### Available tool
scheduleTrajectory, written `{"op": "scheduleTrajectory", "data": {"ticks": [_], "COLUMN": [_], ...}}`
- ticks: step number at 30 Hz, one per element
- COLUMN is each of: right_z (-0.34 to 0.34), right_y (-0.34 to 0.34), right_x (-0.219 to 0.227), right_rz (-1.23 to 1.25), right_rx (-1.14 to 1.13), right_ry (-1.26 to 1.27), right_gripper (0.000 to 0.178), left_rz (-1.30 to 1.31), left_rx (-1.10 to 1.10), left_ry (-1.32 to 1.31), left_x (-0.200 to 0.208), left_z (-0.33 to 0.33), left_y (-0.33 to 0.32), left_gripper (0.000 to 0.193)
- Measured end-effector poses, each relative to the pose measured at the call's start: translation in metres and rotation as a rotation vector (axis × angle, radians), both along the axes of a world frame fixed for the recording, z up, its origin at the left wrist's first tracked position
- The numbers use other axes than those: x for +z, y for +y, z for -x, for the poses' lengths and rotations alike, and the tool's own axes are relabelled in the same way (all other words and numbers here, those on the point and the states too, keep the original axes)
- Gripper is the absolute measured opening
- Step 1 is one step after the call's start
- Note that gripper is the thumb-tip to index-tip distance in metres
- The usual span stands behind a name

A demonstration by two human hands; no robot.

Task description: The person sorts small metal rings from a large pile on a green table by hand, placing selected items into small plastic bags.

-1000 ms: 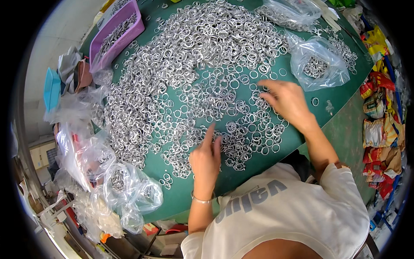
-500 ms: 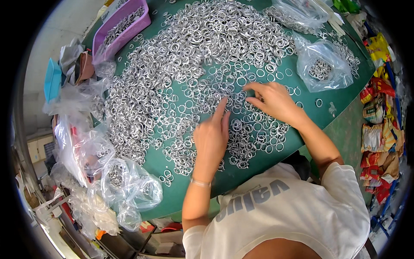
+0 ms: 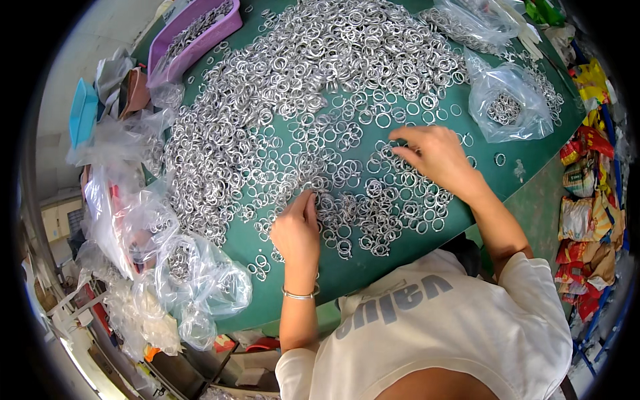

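Loose silver metal rings [image 3: 393, 57] cover much of the green tabletop [image 3: 220, 300], heaped thickly along the far side and the left. A thinner scatter of rings [image 3: 347, 170] lies between my hands. My left hand [image 3: 297, 233], with a bracelet [image 3: 298, 295] at its wrist, is low over the near rings. Its forefinger and thumb are pinched together among them; whether a ring is between the tips is hidden. My right hand [image 3: 437, 157] hovers at the right edge of the scatter, thumb and forefinger curved and apart, with nothing visible between them.
A purple bin [image 3: 193, 37] of small metal parts stands far left. Clear plastic bags [image 3: 223, 277] lie along the left edge; another bag [image 3: 513, 107] with rings sits at the right. A light blue tray [image 3: 81, 113] is beyond the left edge. Colourful packages [image 3: 580, 213] hang at far right.
My left hand has moved back toward me and slightly left, its pointing forefinger now bent to the thumb. Rings have shifted nearer with it. My right hand has barely moved.
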State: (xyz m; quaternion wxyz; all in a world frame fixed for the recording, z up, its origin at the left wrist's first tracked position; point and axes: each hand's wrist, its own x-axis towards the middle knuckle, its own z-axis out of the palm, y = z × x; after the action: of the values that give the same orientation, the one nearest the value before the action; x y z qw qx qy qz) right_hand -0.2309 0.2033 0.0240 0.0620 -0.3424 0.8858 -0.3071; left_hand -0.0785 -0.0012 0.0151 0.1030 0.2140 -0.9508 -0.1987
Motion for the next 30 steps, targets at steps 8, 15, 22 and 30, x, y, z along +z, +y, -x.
{"op": "scheduleTrajectory", "data": {"ticks": [8,15,22,30], "right_z": [-0.003,-0.033,-0.015,-0.039], "right_y": [-0.009,-0.055,-0.041,-0.07], "right_x": [0.008,-0.009,0.0,-0.011], "right_rz": [-0.245,-0.088,-0.161,-0.306], "right_rx": [0.053,0.234,0.128,0.116], "right_ry": [-0.041,0.068,0.018,0.207], "right_gripper": [0.013,0.026,0.008,0.02], "left_rz": [-0.07,-0.108,-0.21,-0.304], "left_rx": [0.069,0.029,0.076,0.045], "left_ry": [-0.083,-0.048,-0.025,0.136], "left_x": [0.005,0.007,0.002,-0.001], "left_z": [-0.039,-0.059,-0.07,-0.061], "left_y": [0.006,0.024,0.014,0.016], "left_gripper": [0.015,0.016,0.015,0.009]}}
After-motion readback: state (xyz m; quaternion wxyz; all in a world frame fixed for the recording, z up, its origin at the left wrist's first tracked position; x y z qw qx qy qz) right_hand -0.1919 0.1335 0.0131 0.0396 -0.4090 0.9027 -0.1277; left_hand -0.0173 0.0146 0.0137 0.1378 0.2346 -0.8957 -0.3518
